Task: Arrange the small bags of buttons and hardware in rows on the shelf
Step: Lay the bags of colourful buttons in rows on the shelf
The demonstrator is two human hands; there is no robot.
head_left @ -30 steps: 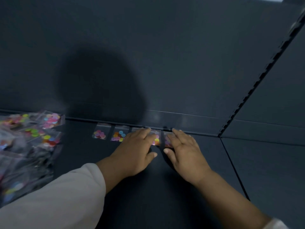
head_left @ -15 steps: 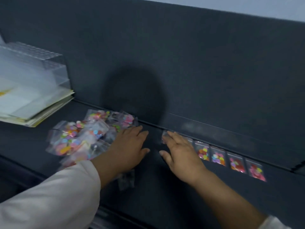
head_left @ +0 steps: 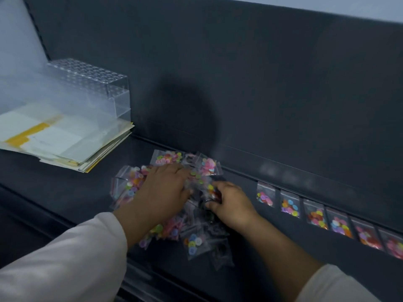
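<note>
The right grip (head_left: 232,203) is closed on one small bag (head_left: 212,192), with the fingers curled over it and the thumb beneath. This is at the right edge of the heap, and through the blur only a few yellow and red buttons show in the bag. The left grip (head_left: 162,192) is open and lies palm down with its fingers stretched across the top of the heap of bags (head_left: 196,240), pinching nothing. The heap is a loose jumble of clear packets, most with bright buttons and some with dark contents, overlapping at all angles on the dark shelf (head_left: 65,192). To the right, apart from the heap, a row of bags (head_left: 316,214) lies flat along the back of the shelf. It is six packets side by side with narrow gaps, and the last is cut off by the frame edge. White sleeves cover both forearms. At the far left a stack of papers (head_left: 54,138) lies on the shelf, with a clear plastic rack (head_left: 91,83) with holes in its top on it. A rounded shadow (head_left: 185,110) falls on the back panel (head_left: 283,73) above the heap
</note>
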